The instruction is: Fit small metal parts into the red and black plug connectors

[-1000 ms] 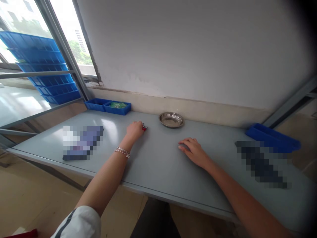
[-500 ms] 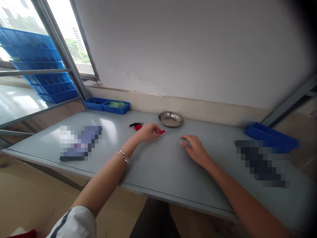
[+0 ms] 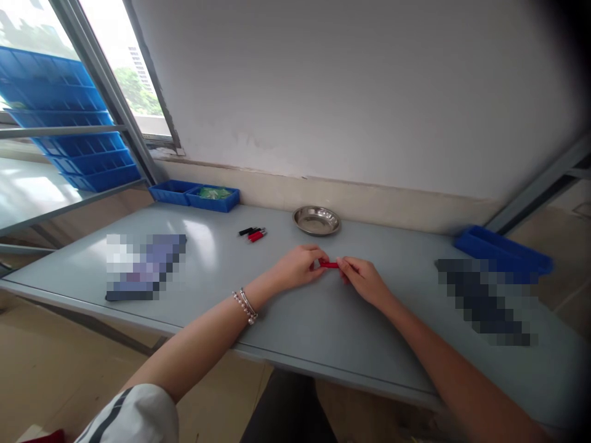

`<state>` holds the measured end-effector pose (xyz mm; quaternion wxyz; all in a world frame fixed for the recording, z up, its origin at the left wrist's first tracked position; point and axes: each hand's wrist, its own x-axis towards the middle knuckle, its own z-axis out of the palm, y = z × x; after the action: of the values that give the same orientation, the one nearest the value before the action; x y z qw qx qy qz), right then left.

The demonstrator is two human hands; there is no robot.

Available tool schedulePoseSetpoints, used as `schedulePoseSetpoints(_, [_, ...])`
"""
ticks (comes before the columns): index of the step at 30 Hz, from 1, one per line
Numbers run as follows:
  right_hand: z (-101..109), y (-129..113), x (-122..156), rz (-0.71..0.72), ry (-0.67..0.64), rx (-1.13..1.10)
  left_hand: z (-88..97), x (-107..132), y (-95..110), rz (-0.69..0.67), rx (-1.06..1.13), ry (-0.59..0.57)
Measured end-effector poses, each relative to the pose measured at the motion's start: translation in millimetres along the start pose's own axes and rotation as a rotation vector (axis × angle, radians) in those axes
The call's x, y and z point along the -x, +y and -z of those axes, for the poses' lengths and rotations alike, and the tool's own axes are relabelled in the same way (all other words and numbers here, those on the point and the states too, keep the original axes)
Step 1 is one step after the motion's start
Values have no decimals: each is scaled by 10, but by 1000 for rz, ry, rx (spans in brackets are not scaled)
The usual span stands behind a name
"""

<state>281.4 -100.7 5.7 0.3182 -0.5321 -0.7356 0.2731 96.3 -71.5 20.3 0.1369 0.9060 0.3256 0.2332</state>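
A small red stick-shaped piece [image 3: 329, 265] is held level just above the table by both hands. My left hand [image 3: 305, 264] pinches its left end, and my right hand [image 3: 362, 278] has its fingers closed on the right end. The fingertips hide both ends. Farther left lie several similar pieces with pale metallic tips: black pieces [image 3: 246, 232] and red pieces [image 3: 256, 236], grouped close together. Behind the hands, a shallow round steel dish [image 3: 317, 224] sits near the wall, apart from them.
Two blue bins [image 3: 172, 192] stand at the table's back left, one holding green-and-clear material [image 3: 215, 193]. Another blue bin [image 3: 503, 249] is at the right. Two blurred-out items lie left and right on the grey table [image 3: 286, 326]. Blue trays [image 3: 87, 144] are stacked on the left rack.
My left hand has moved right and nearer with the red piece. My right hand has shifted slightly and closed its fingers on the piece's other end.
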Motion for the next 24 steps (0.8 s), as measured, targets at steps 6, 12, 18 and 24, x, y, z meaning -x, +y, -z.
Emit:
schedulePoseSetpoints(6, [-10,15,-4,48,31,21,-40,-21,-7,16,-13,-35])
schedulePoseSetpoints(12, [-13,32,4,138,57,109,-21,-32,-16,-32,-23,-52])
schedulePoseSetpoints(18, [-18,47,4,110,52,100,-53,-26,-46,-4,-69,-51])
schedulePoseSetpoints(24, [-5,42,3,66,59,107,-50,-22,-39,-15,-72,-58])
